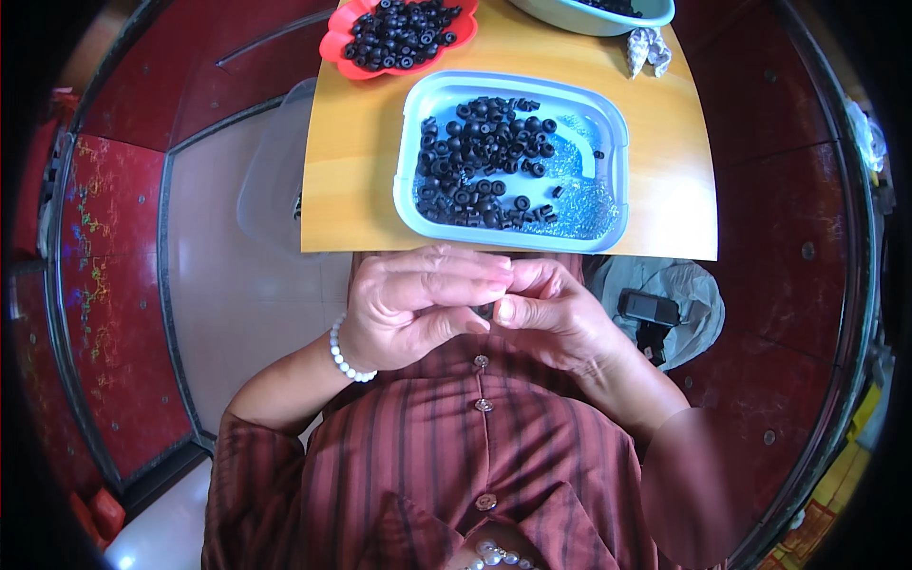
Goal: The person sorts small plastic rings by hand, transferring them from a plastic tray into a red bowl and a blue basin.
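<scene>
My left hand [413, 299], with a white bead bracelet on its wrist, and my right hand [556, 318] meet in front of my chest, just below the table's near edge. The fingers of both are curled in, and their tips come together. A small dark bit [486, 311] shows between the fingertips; what it is cannot be made out. Closest to the hands is a pale blue tray [619, 190] on the table. Many small black round parts [484, 133], some ring-shaped, lie in its left and middle, and tiny clear or silvery pieces [584, 211] spread over its right.
A red flower-shaped bowl [334, 47] of black parts stands at the table's far left. At the far right are a pale bowl [579, 21] and a crumpled wrapper [649, 52]. Below the table's right side, a dark device [649, 307] rests on a whitish plastic bag [701, 299].
</scene>
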A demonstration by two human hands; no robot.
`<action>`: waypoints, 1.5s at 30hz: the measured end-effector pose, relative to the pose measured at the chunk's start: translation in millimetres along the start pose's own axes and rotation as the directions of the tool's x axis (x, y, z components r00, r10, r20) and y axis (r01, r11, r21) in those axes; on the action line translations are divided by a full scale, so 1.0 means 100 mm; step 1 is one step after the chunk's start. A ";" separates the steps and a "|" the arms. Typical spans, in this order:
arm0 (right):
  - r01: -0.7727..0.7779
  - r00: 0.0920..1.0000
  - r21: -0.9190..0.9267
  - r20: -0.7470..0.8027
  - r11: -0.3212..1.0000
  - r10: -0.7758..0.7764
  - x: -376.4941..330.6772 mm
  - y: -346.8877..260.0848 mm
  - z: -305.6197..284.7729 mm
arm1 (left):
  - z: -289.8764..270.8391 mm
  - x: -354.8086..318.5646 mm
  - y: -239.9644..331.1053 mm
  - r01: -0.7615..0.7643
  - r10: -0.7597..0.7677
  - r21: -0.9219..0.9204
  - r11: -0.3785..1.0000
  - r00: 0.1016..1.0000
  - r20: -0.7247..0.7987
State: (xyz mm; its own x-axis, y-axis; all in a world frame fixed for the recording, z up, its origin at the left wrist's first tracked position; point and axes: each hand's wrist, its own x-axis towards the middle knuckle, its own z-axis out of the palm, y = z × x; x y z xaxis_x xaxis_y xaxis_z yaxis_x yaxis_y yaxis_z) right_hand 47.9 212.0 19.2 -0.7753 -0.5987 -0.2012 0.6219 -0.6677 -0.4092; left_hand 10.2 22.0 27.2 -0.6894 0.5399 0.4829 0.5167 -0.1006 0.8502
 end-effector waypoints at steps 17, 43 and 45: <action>-0.341 0.745 -0.730 0.174 -0.592 -0.644 0.20 -0.85 -0.52 | -1.60 1.44 -1.37 0.305 0.007 0.743 0.596 0.923 -0.385; -0.236 0.735 -0.828 0.191 -0.508 -0.651 0.22 -0.87 -0.58 | 0.23 0.79 -0.99 -0.135 0.002 0.833 0.537 0.987 0.159; -0.228 0.729 -0.880 0.130 -0.417 -0.672 0.19 -0.87 -0.57 | 0.26 0.78 -0.94 -0.091 -0.027 0.828 0.554 0.992 0.127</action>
State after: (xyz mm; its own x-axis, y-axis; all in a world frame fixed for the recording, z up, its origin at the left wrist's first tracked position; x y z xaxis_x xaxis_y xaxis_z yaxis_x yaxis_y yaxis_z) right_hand -27.2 284.1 0.0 -0.9687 -0.0453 0.2441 -0.1803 0.8041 -0.5665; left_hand -78.5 95.2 -20.5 -0.6331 0.6438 0.4297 0.7689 0.5870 0.2535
